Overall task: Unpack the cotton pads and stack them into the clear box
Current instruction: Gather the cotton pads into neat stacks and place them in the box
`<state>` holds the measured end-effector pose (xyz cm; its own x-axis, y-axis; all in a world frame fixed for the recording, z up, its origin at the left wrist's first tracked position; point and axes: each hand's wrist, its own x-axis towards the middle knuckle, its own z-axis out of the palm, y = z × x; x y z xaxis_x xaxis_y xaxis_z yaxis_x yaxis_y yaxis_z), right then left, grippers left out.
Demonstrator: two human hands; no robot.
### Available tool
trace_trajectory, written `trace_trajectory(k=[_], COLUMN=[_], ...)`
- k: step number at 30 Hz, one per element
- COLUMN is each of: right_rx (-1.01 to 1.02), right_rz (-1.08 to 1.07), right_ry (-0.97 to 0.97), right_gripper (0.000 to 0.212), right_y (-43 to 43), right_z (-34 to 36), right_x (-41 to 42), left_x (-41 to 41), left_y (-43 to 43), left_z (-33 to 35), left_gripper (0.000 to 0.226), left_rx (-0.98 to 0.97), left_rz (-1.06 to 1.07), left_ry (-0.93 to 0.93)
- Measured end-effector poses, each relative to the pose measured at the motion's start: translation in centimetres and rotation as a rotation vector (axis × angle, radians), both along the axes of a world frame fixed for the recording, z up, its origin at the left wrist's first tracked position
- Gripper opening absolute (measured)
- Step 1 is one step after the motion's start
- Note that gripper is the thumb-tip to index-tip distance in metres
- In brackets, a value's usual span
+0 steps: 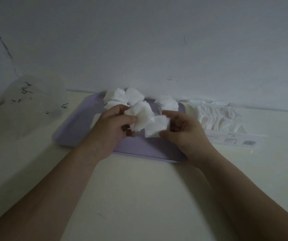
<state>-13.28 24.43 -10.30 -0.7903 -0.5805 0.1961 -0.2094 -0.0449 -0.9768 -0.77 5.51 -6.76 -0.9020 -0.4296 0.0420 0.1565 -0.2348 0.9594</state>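
- White cotton fills both grips. My read: the pads are being squared up over the lavender tray (80,126) before they go into the box.
- Left hand (115,122): thumb and curled fingers pinch a ragged fan of pads (142,115), corners splayed. The hold looks loose enough to let pads slide off one by one.
- Right hand (183,129): thumb low, fingers curled at the far edge, clamping a neater small stack (156,128) by its sides. Holding by the edges probably keeps the faces flat and aligned.
- The two bundles touch between the hands, above the tray's middle, so any dropped pad should land on the tray.
- Loose pads (122,97) lie heaped at the tray's far rim, against the wall, with more toward the far right corner.
- Clear box (193,102) stands just right of the tray, beside the right hand. It already holds a row of packed pads (218,119) and looks well filled.
- A flat labelled panel (235,139) lies in front of the box; lid or sleeve, I cannot tell.
- Crumpled clear wrapper (33,101) sits far left, well apart and apparently emptied.
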Motion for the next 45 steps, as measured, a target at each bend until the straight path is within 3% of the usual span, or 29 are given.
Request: trace_trajectory(k=[6, 14, 19, 22, 25, 26, 31, 36, 41, 45], right_rx=[-0.009, 0.010, 0.080, 0.102, 0.113, 0.126, 0.272, 0.289, 0.165, 0.207], right_rz=[0.055, 0.068, 0.186, 0.124, 0.117, 0.126, 0.096, 0.113, 0.057, 0.019], right_ry=[0.000, 0.035, 0.004, 0.052, 0.089, 0.100, 0.213, 0.088, -0.081, -0.061], right_gripper=[0.063, 0.064, 0.081, 0.079, 0.068, 0.066, 0.073, 0.086, 0.069, 0.063], right_y=[0.2, 0.4, 0.7, 0.4, 0.5, 0.5, 0.3, -0.1, -1.6, -2.9], right_z=[0.1, 0.4, 1.3, 1.0, 0.9, 1.0, 1.3, 2.0, 2.6, 2.0], right_x=[0.1, 0.3, 0.6, 0.7, 0.8, 0.9, 1.5, 2.6, 3.8, 4.3], left_x=[0.0, -0.1, -0.2, -0.2, -0.1, -0.1, 0.0, -0.1, -0.2, -0.4], left_y=[1.1, 1.0, 1.7, 1.7, 1.0, 1.1, 1.8, 0.9, 1.2, 1.8], left_z=[-0.6, -0.8, -0.8, -0.8, -1.1, -1.1, -0.7, -0.8, -0.7, -0.7], left_gripper=[0.018, 0.022, 0.024, 0.035, 0.069, 0.070, 0.025, 0.034, 0.037, 0.034], left_rx=[-0.344, -0.420, -0.473, -0.546, -0.688, -0.724, -0.856, -0.826, -0.781, -0.825], left_rz=[-0.065, -0.032, 0.052, 0.066, 0.007, -0.036, -0.120, -0.073, -0.103, -0.108], left_ry=[-0.088, -0.130, -0.095, -0.095, -0.188, -0.193, -0.164, -0.222, -0.231, -0.238])
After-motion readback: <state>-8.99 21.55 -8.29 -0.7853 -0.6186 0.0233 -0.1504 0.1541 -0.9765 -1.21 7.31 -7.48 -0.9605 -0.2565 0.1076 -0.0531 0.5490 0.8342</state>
